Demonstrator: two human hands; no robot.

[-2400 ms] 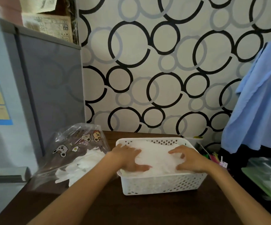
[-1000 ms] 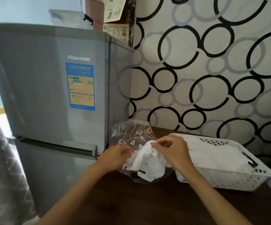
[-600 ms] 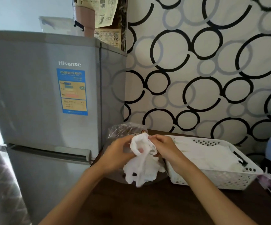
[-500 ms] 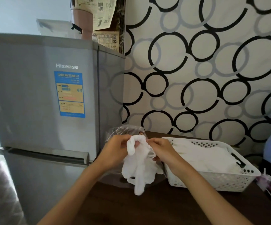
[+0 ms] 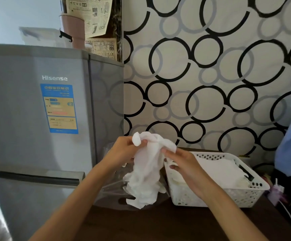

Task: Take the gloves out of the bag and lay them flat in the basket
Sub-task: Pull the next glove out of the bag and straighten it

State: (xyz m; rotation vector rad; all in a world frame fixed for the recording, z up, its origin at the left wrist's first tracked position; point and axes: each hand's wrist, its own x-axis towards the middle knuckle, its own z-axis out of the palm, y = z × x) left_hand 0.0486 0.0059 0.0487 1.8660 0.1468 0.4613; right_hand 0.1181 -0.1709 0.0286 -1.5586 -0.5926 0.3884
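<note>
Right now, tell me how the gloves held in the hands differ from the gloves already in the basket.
The held gloves hang crumpled and bunched in the air; the gloves in the basket lie spread flat.
The held gloves are gripped at the top by the left hand and right hand; nothing touches the gloves in the basket.
The held gloves dangle above the bag, left of the white basket.
Both are thin, white and translucent.
</note>
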